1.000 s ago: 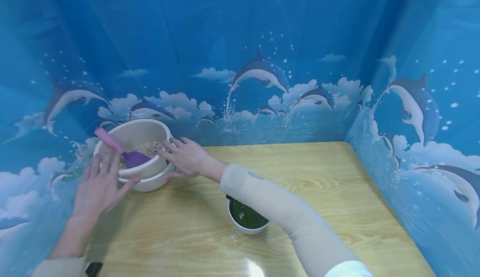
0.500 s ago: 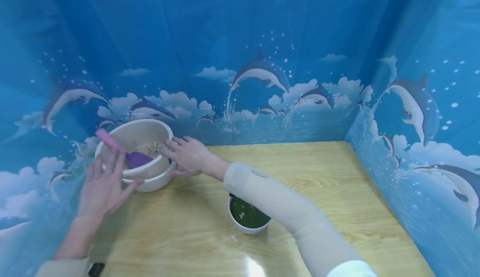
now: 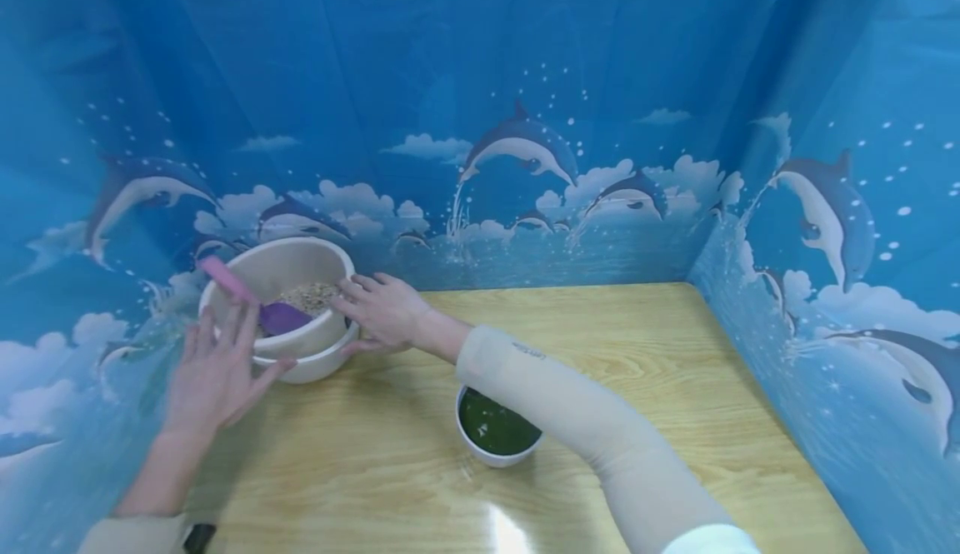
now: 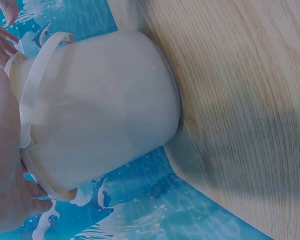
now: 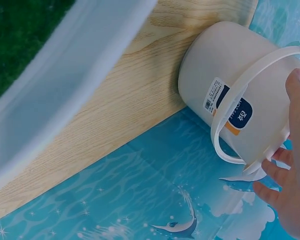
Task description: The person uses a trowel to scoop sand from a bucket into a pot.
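A white bucket (image 3: 303, 262) stands at the back left of the table. It holds speckled gravel (image 3: 309, 296) and a purple scoop (image 3: 281, 319) with a pink handle lying across the rim. My left hand (image 3: 213, 371) lies along its left front side, fingers extended over the rim and thumb spread. At the right side, my right hand (image 3: 390, 312) touches the rim with loosely extended fingers, thumb lower down. The bucket's bail handle (image 4: 35, 92) hangs down around its front. A blue and orange label (image 5: 240, 114) shows on the bucket in the right wrist view.
A white bowl (image 3: 477, 451) with a dark green inside stands mid-table, partly under my right forearm. The wooden table (image 3: 360, 471) meets blue dolphin-print sheets (image 3: 480, 229) at the back and sides.
Both hands and the bucket, with the gravel and scoop in it, have shifted slightly right. The bowl stays in place, with more of its back rim now visible.
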`<state>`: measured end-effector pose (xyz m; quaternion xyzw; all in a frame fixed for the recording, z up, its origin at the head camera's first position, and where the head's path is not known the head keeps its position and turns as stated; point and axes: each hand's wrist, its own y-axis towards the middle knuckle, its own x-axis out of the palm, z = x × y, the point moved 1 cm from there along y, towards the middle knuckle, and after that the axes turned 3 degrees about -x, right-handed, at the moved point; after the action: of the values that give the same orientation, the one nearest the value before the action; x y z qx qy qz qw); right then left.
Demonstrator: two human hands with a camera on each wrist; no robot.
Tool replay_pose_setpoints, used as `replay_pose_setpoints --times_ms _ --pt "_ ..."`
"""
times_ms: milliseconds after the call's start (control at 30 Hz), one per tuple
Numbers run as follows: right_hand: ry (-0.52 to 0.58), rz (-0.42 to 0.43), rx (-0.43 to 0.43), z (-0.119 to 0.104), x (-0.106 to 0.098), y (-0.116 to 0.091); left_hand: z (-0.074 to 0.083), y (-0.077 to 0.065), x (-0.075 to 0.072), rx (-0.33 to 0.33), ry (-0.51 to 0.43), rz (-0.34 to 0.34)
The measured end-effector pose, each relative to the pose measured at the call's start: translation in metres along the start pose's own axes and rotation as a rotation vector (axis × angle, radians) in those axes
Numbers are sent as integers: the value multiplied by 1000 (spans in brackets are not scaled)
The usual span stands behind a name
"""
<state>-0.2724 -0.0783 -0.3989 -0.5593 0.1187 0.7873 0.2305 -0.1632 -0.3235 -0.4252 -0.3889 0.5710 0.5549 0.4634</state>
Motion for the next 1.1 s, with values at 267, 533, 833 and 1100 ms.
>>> replay_pose_setpoints --times_ms 267,533,833,1100 --pt "-16 13 0 2 2 -6 6 -1 1 -5 -4 -3" --pt "-24 13 2 3 3 -11 9 -2 4 24 13 55" --pt "-19 22 5 5 4 -17 17 -2 4 36 10 74" --pt "-5 38 4 6 7 -24 22 -1 4 37 11 55"
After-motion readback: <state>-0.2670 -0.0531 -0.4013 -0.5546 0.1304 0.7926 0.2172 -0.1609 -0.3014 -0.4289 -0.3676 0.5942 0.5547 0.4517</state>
